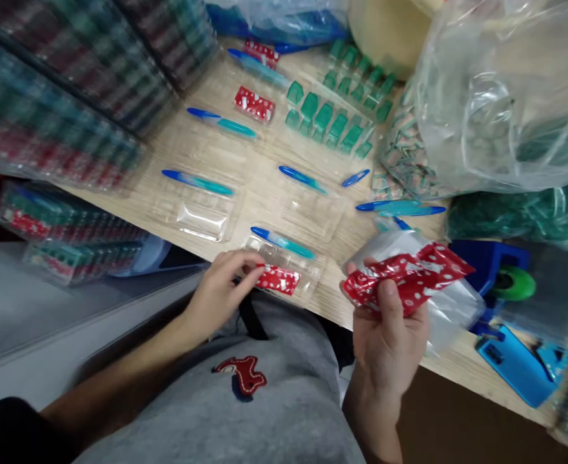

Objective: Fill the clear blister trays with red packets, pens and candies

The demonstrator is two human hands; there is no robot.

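My left hand (228, 283) pinches one end of a small red packet with white dots (280, 279) between thumb and fingers. That packet lies in a clear plastic blister tray (307, 274) at the table's near edge, below a blue-and-turquoise pen-shaped piece (284, 242) in the same tray. In my right hand (392, 335) is a bunch of red dotted packets (409, 274), clasped under the thumb; how many cannot be made out. A transparent plastic bag (452, 316) lies just behind that hand.
More clear trays (201, 216) with blue pieces lie on the wooden table (259, 193). Green clips (329, 122) sit in trays farther back. Stacked filled packs (61, 96) rise at left. A large clear bag (501, 96), a blue tape dispenser (479, 261) and a blue phone (516, 364) are at right.
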